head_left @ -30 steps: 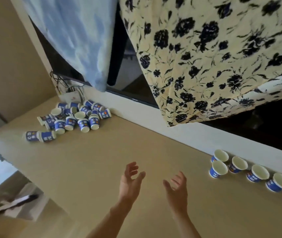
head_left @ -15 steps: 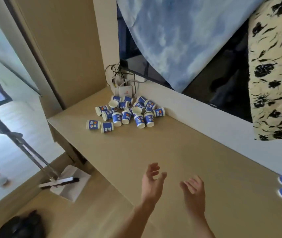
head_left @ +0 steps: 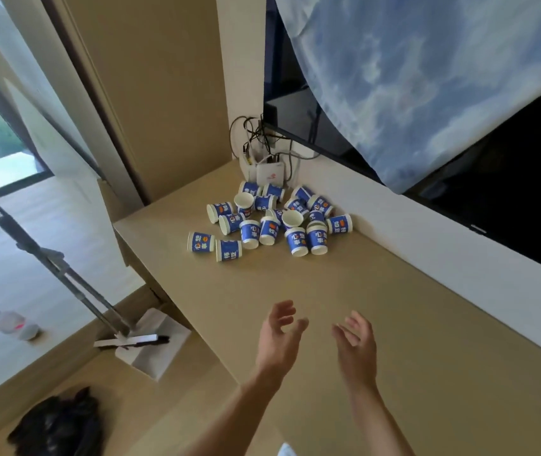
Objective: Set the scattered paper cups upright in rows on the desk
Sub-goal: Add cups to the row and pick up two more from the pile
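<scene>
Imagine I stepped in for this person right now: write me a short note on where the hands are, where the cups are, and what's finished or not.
Left hand: open, holding nothing, raised over the desk.
Right hand: open and free too, beside the left, fingers loosely curled.
Cups: a jumbled pile of blue paper cups sits in the far corner of the desk, by the white box with cables. Many lie on their sides or upside down.
Done: no rows visible in this view.
Left: reach the pile, stand each cup upright, line them in rows.
</scene>
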The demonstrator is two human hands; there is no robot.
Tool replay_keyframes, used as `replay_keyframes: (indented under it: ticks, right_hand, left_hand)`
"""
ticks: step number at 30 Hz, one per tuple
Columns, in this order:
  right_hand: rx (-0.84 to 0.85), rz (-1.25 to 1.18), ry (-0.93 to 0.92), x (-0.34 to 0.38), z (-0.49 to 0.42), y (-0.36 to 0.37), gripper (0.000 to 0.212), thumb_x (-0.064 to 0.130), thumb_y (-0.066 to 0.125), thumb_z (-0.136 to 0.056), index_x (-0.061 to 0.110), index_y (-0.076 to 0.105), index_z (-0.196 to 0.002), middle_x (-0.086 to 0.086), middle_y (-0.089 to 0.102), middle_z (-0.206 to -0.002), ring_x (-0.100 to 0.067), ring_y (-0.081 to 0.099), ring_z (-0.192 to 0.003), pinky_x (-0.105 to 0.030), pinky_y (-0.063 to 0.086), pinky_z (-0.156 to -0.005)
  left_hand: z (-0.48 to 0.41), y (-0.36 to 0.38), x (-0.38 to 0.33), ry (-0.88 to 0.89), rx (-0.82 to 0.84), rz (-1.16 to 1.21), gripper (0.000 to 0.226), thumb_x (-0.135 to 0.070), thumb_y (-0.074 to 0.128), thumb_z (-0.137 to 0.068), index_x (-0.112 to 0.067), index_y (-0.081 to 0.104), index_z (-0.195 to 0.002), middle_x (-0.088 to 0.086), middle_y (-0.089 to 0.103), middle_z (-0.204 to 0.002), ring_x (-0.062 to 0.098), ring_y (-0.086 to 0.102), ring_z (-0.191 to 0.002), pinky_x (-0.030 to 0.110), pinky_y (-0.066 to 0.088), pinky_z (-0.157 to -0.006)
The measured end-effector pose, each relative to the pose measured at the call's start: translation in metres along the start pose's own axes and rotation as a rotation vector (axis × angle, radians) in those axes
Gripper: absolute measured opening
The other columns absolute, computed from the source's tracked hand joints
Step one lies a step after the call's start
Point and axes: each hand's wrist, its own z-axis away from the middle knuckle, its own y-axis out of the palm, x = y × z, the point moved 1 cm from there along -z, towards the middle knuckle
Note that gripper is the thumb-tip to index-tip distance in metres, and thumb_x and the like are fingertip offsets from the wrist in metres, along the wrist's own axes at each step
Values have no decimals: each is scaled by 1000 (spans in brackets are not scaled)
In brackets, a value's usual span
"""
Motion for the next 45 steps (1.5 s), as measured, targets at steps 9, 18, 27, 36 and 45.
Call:
replay_keyframes:
  ticks: [9,18,27,36,45]
  right_hand:
    - [27,78,57,16,-74,41,56,13,72,-89,14,47,-140,-5,58,-131,-17,62,-109,-13,43,-77]
    - [-67,298,189,20,-183,67,61,17,75,-87,12,46,-140,-10,58,-128,-15,60,-101,-11,45,-76]
    - [5,593,230,23,-309,111,76,46,74,-83,23,39,-146,-2,55,-139,-18,57,-117,-34,47,-97]
    - [85,594,310,-8,-346,136,69,43,74,-81,24,45,-141,5,59,-124,-16,56,-107,-32,41,-87]
    - [31,454,345,-12,-304,129,55,40,84,-73,23,58,-118,3,68,-111,-13,66,-95,-31,52,-80]
  left_hand:
    - [-96,5,-7,-144,23,59,39,-21,67,-90,-17,57,-127,2,64,-120,15,62,-106,25,51,-82]
    - [-237,21,-8,-316,134,-45,48,-35,68,-88,-19,53,-131,1,63,-121,19,62,-101,35,53,-87]
    - [-347,42,6,-327,139,-176,14,-33,69,-83,-21,63,-87,-9,62,-74,6,57,-68,22,38,-54]
    - [-371,50,25,-376,152,-112,27,-34,71,-82,-22,62,-104,-1,68,-97,17,65,-92,26,49,-74]
    - [-362,45,26,-371,224,-150,40,-33,77,-78,-27,53,-109,-13,63,-87,-2,58,-75,16,39,-58]
